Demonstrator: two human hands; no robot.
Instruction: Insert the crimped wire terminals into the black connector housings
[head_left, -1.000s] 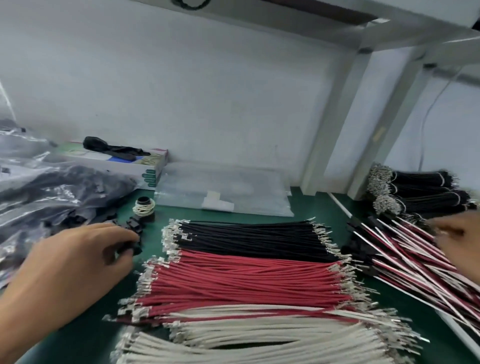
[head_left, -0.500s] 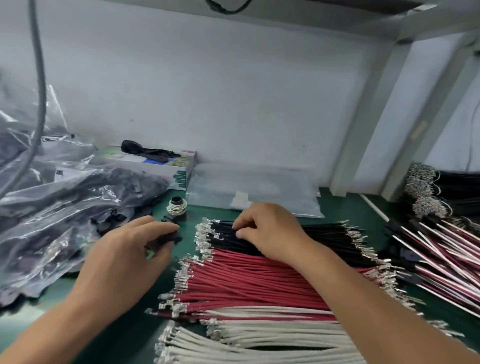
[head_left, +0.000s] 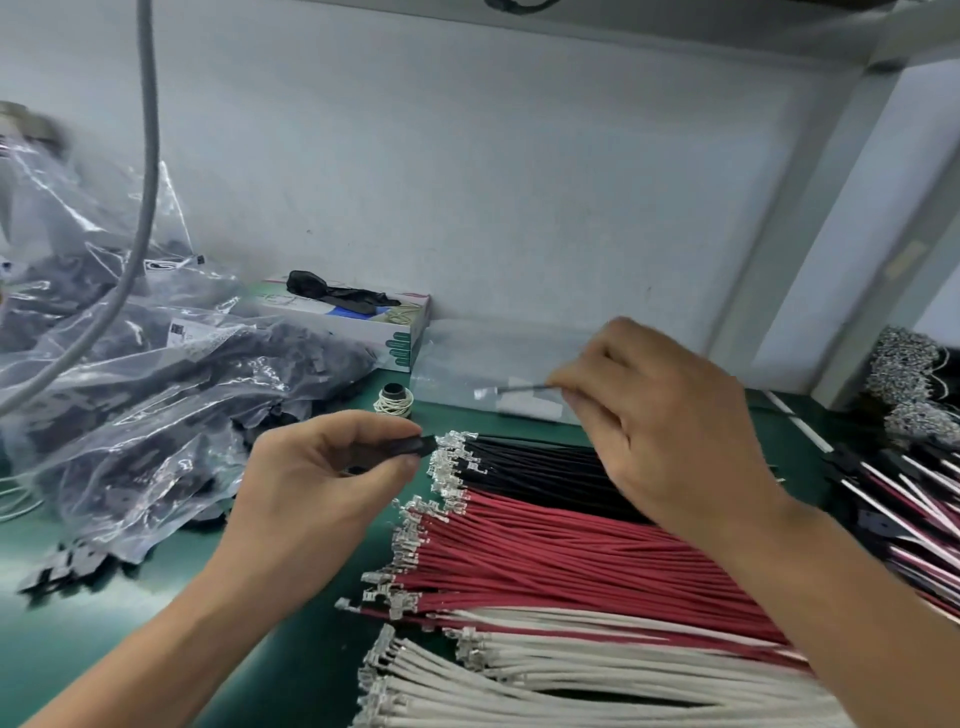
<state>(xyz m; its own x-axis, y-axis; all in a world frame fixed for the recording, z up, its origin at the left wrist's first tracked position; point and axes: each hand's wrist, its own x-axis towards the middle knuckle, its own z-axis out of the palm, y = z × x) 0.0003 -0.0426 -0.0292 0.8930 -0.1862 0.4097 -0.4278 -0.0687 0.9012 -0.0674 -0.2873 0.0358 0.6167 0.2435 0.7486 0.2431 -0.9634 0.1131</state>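
My left hand (head_left: 317, 483) pinches a small black connector housing (head_left: 415, 446) between thumb and forefinger, just left of the wire piles. Raised above the piles, my right hand (head_left: 660, 421) holds one black wire (head_left: 524, 388) by its end, the blurred terminal tip pointing left, apart from the housing. On the green mat lie three rows of crimped wires: black wires (head_left: 535, 467) at the back, red wires (head_left: 561, 561) in the middle, white wires (head_left: 597, 680) nearest me, terminals facing left.
A clear plastic bag of black housings (head_left: 156, 405) fills the left side, with loose housings (head_left: 67, 566) below it. A tissue box (head_left: 353, 322), a roll of bands (head_left: 396, 401) and a flat clear bag (head_left: 498, 358) sit by the wall. Finished harnesses (head_left: 904, 509) lie at right.
My right hand left the black wire pile and rose with one black wire. My left hand lifted slightly with the housing pinched at its fingertips. The camera shifted left.
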